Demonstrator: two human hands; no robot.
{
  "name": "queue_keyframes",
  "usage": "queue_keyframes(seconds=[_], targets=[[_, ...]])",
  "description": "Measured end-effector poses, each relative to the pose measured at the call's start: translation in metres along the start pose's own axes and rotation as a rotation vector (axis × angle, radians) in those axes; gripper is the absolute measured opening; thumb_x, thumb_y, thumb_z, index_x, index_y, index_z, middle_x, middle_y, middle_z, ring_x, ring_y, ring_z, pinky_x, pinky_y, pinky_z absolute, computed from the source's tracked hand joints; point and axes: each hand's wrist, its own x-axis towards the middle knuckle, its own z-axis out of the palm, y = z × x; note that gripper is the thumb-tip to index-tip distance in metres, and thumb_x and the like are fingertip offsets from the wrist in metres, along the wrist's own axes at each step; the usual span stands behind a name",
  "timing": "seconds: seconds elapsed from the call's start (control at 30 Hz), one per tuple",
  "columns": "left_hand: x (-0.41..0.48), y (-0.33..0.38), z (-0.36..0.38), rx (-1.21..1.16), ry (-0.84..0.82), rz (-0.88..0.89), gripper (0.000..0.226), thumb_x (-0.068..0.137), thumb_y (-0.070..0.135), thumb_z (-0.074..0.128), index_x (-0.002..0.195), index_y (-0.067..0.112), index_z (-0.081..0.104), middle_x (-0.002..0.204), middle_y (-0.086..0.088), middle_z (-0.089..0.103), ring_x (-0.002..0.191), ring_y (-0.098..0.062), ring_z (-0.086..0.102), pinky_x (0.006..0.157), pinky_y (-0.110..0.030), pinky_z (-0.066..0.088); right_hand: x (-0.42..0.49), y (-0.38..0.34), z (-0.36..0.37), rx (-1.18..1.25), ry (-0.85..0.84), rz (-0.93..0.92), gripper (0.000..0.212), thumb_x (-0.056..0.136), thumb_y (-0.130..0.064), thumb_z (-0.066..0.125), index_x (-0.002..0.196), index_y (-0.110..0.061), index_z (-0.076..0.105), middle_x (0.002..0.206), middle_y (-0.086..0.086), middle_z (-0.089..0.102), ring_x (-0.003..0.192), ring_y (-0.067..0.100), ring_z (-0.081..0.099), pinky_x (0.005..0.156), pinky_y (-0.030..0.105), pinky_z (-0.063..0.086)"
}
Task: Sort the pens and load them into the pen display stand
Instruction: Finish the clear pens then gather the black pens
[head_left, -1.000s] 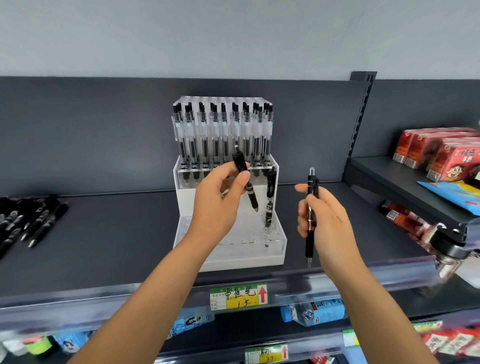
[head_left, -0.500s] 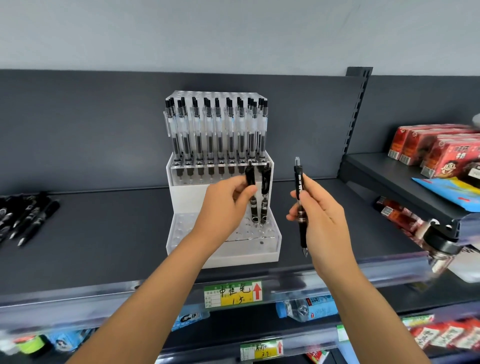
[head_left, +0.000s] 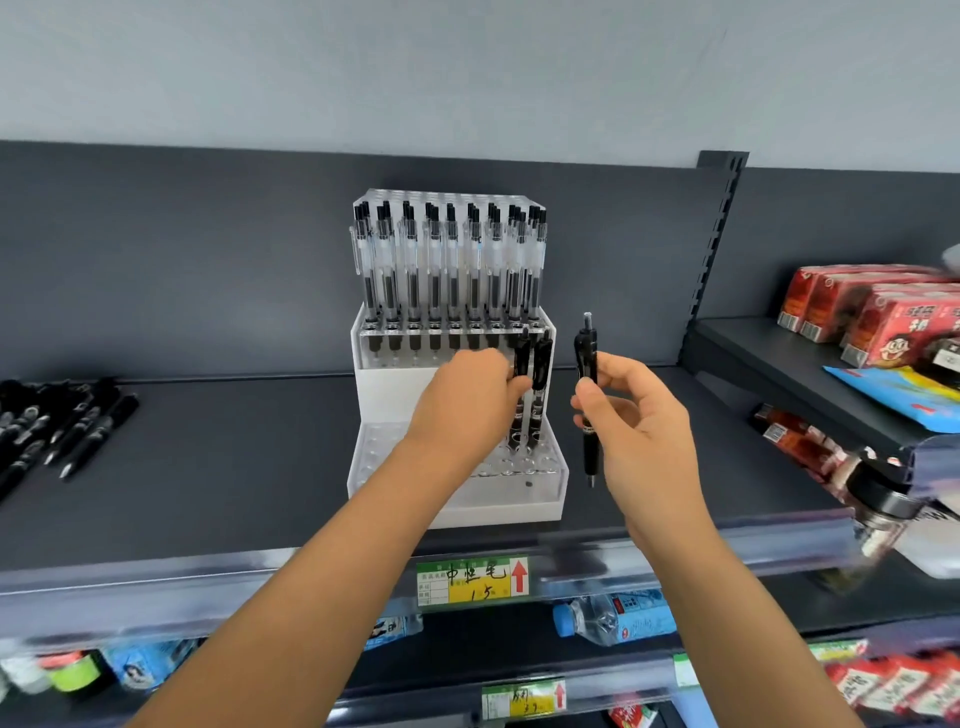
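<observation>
We stand at a dark shelf (head_left: 234, 467) on which the white pen display stand (head_left: 467, 512) sits in the middle. Its upper tier is full of clear pens (head_left: 452, 275), and its lower tier is mostly bare holes. A heap of loose black pens (head_left: 67, 426) lies well apart at the far left of the shelf. Our left hand (head_left: 465, 400) curls its fingers round the upper part of a black pen (head_left: 521, 358), held upright with its tip down among the right-hand holes of the lower tier. This pen is just beside a second black pen (head_left: 541, 364) that already stands there. We cannot tell whether the tip has fully entered its hole. Our right hand (head_left: 644, 426) pinches a third black pen (head_left: 587, 364) upright between thumb and fingertips, in the air to the right of the stand. If we let go before the tip seats, the pen may lean and knock its neighbour askew. Pressing at an angle may shove the light stand backward. The right hand's light pinch may also slip and drop its pen past the shelf's front edge.
</observation>
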Motion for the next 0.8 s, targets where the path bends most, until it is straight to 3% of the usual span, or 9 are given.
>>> queue_keyframes(seconds=[0.13,0.27,0.33,0.43,0.57,0.7,0.8], targets=[[-0.008,-0.011,-0.004,0.057,0.034,-0.009,0.060,0.090,0.063,0.044,0.069,0.012,0.069,0.065,-0.003,0.068,0.064,-0.019,0.063,0.061,-0.032,0.055,-0.003,0.001,-0.009,0.017,0.010,0.025,0.010,0.092,-0.017,0.061,0.096,-0.026,0.063,0.084,-0.013,0.063,0.073,-0.002,0.059,0.067,0.008,0.046],[-0.015,-0.015,-0.017,-0.078,0.090,-0.041,0.056,0.082,0.072,0.048,0.077,0.022,0.070,0.071,0.010,0.068,0.071,-0.007,0.063,0.067,-0.031,0.056,-0.006,0.001,-0.013,0.029,0.016,0.021,0.013,0.092,-0.017,0.061,0.095,-0.029,0.066,0.078,-0.019,0.063,0.071,-0.006,0.057,0.065,0.006,0.045],[-0.018,-0.015,-0.024,-0.216,0.095,-0.002,0.043,0.079,0.067,0.058,0.085,0.026,0.070,0.076,0.016,0.066,0.076,0.000,0.060,0.072,-0.030,0.055,-0.006,-0.002,-0.014,0.064,-0.001,0.011,0.018,0.091,-0.014,0.062,0.091,-0.032,0.066,0.073,-0.022,0.063,0.068,-0.006,0.057,0.065,0.008,0.047],[-0.024,-0.008,-0.031,-0.387,-0.046,0.153,0.036,0.076,0.056,0.070,0.101,0.030,0.069,0.089,0.017,0.069,0.087,0.003,0.062,0.085,-0.029,0.053,-0.004,-0.009,-0.009,0.136,-0.052,0.025,0.019,0.090,-0.010,0.063,0.094,-0.028,0.069,0.074,-0.018,0.067,0.073,-0.002,0.063,0.071,0.017,0.054],[-0.031,0.006,-0.037,-0.573,-0.075,0.320,0.017,0.085,0.024,0.072,0.101,0.021,0.070,0.088,0.009,0.073,0.082,-0.002,0.068,0.081,-0.026,0.055,0.004,-0.015,0.002,0.200,-0.070,0.036,0.023,0.089,-0.008,0.063,0.112,-0.006,0.067,0.098,0.014,0.070,0.089,0.027,0.070,0.079,0.039,0.059],[-0.031,0.005,-0.039,-0.685,-0.009,0.274,0.020,0.086,0.012,0.070,0.100,0.026,0.065,0.090,0.003,0.072,0.077,-0.009,0.071,0.076,-0.027,0.057,0.011,-0.020,0.009,0.230,-0.095,0.051,0.026,0.092,-0.010,0.058,0.117,-0.008,0.066,0.104,0.016,0.069,0.094,0.028,0.067,0.082,0.038,0.058],[-0.031,0.003,-0.041,-0.709,0.075,0.250,0.022,0.087,0.011,0.069,0.095,0.029,0.060,0.089,0.008,0.069,0.077,-0.002,0.070,0.076,-0.018,0.055,0.015,-0.018,0.012,0.128,-0.120,0.004,0.024,0.096,-0.015,0.054,0.117,-0.016,0.065,0.104,0.011,0.068,0.095,0.027,0.066,0.081,0.036,0.058]])
